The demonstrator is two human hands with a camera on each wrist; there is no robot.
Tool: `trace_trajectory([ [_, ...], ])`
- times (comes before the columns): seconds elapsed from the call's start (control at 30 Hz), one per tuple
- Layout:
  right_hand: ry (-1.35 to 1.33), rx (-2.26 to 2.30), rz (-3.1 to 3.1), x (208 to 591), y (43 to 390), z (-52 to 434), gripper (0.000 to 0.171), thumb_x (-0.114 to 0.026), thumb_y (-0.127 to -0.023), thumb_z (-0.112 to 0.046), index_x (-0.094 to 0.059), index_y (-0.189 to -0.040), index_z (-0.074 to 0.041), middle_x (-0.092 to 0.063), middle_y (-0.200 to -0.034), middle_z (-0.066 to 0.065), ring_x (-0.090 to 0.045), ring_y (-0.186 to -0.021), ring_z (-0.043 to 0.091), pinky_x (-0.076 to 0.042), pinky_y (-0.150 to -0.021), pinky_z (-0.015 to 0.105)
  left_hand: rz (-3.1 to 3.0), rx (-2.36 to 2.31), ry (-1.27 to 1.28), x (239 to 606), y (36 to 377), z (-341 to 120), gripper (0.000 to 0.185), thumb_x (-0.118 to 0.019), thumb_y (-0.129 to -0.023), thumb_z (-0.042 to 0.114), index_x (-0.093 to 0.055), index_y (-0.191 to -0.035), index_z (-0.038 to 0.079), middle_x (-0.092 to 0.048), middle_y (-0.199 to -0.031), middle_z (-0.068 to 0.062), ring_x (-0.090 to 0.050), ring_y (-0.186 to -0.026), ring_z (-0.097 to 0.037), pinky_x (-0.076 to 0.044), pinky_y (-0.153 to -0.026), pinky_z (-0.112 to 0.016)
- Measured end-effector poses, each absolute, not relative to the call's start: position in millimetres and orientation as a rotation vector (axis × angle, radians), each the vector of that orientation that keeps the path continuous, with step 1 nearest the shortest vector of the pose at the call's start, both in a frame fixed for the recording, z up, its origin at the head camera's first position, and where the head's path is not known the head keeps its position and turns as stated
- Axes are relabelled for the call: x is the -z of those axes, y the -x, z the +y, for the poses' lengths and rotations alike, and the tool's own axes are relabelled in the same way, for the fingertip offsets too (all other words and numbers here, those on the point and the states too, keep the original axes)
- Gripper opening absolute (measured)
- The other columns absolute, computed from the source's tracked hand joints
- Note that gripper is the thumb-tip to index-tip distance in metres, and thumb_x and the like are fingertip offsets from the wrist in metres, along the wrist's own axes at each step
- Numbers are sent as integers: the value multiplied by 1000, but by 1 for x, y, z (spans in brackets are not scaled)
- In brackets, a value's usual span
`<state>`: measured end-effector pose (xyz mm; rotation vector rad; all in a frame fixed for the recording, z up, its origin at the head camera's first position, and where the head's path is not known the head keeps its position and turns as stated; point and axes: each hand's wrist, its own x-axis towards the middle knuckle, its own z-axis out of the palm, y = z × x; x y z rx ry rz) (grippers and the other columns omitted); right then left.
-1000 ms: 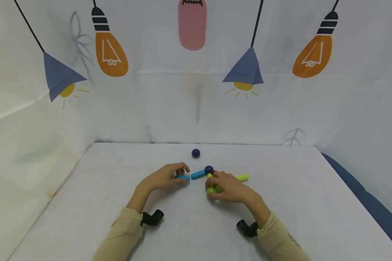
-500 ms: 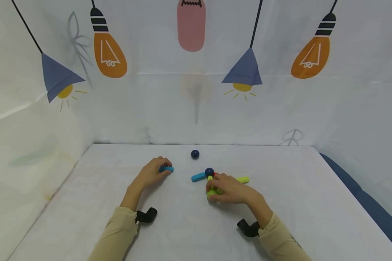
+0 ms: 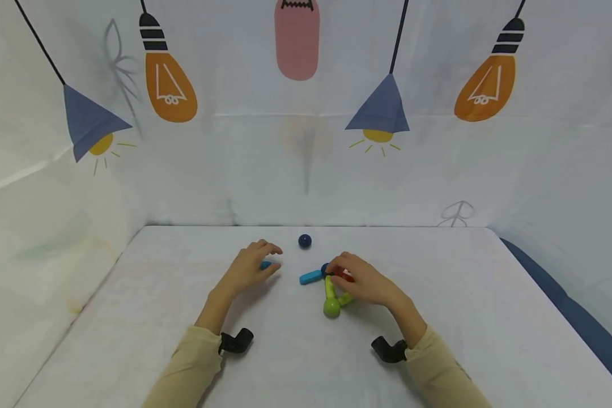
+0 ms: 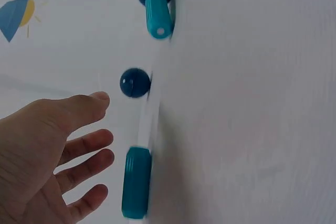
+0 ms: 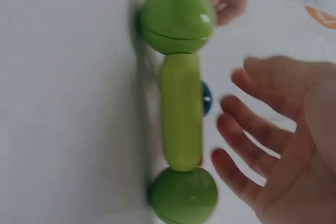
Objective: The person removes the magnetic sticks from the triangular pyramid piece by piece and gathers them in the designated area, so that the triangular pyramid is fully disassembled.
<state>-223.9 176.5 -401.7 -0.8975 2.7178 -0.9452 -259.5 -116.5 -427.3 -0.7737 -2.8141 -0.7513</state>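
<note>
Your left hand hovers, fingers spread loose, over 1 blue rod on the bench. Your right hand, fingers relaxed, rests beside the green rod.

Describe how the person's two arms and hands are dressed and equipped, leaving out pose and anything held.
Both hands, the left hand and the right hand, are bare, with no gloves or rings visible. Each arm wears a pale beige long sleeve ending at the wrist. A small black angled camera mount sits at each wrist.
</note>
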Motion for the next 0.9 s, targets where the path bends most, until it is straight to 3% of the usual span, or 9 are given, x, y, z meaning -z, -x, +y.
trace_trajectory([
  [0.13, 769, 988, 2811, 411, 229, 172, 33, -59, -93, -21, -57, -124, -10, -55, -116, 9, -52, -112, 27, -46, -94, 47, -2830, 854, 862, 426, 254, -91, 29, -63, -91, 25, -61, -117, 14, -62, -114, -6, -56, -106, -24, -45, -90, -47],
  [0.27, 677, 985, 2809, 420, 233, 170, 39, -59, -93, -22, -53, -131, -11, -55, -115, 9, -56, -106, 25, -50, -88, 43, -2858, 869, 930, 431, 250, -69, 30, -64, -90, 25, -61, -117, 13, -62, -110, -5, -57, -103, -21, -47, -88, -41],
  [0.5, 622, 1019, 2794, 427, 236, 167, 33, -57, -94, -20, -54, -127, -17, -60, -112, 4, -60, -99, 19, -51, -83, 37, -2877, 728, 947, 442, 248, -47, 24, -66, -88, 29, -61, -109, 17, -62, -101, 3, -56, -93, -12, -48, -79, -29],
  [0.9, 612, 1012, 2817, 431, 237, 167, 29, -57, -95, -19, -56, -124, -18, -63, -107, 3, -61, -93, 17, -51, -80, 37, -2890, 781, 943, 439, 244, -46, 21, -66, -89, 21, -63, -109, 17, -63, -102, 4, -58, -96, -13, -49, -82, -31],
])
